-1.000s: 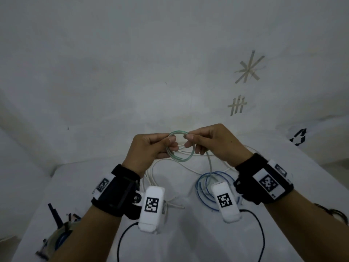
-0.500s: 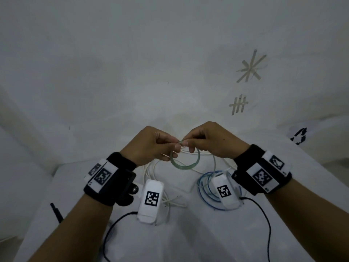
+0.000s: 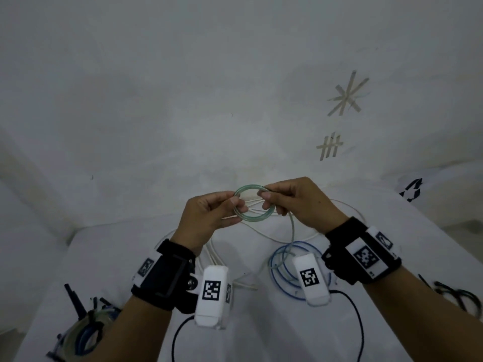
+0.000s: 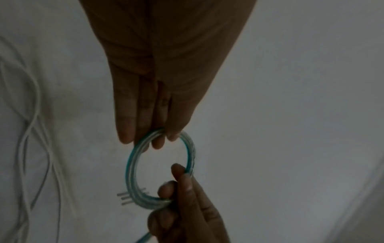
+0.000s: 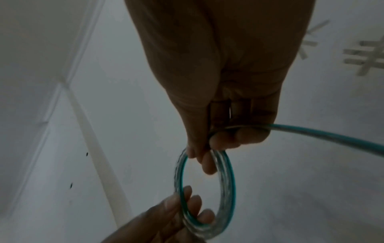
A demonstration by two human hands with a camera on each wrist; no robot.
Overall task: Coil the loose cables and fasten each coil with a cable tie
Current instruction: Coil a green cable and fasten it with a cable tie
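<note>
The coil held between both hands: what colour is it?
Clear with a teal-green stripe; the coil shows it best in the left wrist view.

Both forearms extend forward and converge, each wrist wearing a black strap; the left hand (image 3: 209, 218) is raised, fingers and thumb pinching the left side of the green cable coil (image 3: 251, 215); the right hand (image 3: 300, 202) is level opposite, fingers curled, thumb and forefinger pinching the coil's right side.
</note>
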